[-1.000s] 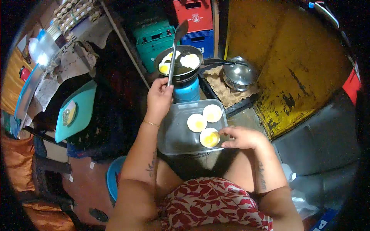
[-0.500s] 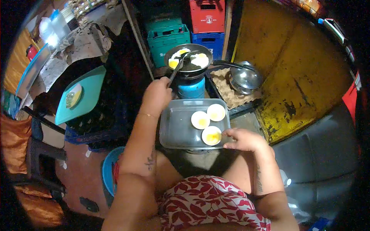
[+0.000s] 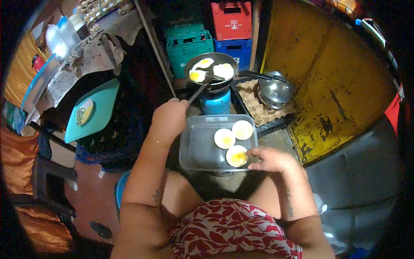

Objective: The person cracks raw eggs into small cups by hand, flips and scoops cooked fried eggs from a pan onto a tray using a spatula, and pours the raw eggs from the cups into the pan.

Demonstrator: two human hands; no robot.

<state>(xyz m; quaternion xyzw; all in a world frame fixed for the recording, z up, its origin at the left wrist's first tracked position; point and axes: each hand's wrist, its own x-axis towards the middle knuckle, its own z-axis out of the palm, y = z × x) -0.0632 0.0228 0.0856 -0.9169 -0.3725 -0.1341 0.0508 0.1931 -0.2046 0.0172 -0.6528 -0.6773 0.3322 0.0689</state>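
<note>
My left hand [image 3: 169, 116] is closed round the handle of a spatula [image 3: 199, 91], whose blade reaches into a black frying pan [image 3: 235, 65]. Inside the pan lie three fried eggs, one at the left [image 3: 197, 76], one at the back [image 3: 204, 63] and one at the right [image 3: 223, 71]. Below the pan, a clear plastic container [image 3: 194, 151] holds three small white bowls with yellow inside. At the nearest bowl [image 3: 236, 156], the thumb and fingers of my right hand [image 3: 272, 159] close on its right edge. The other two bowls [image 3: 224, 139] [image 3: 242, 130] stand behind it.
The pan sits over a blue gas cylinder [image 3: 215, 103]. To its right, a lidded metal pot [image 3: 277, 90] rests on an egg tray [image 3: 254, 97]. Stacked crates [image 3: 189, 52] stand behind. On the left is a turquoise tray [image 3: 101, 114]; a yellow-brown panel [image 3: 327, 77] borders the right.
My left hand has moved down and left. The spatula's blade has shifted right and lower in the pan, away from the left eggs. My right hand stays at the nearest bowl.
</note>
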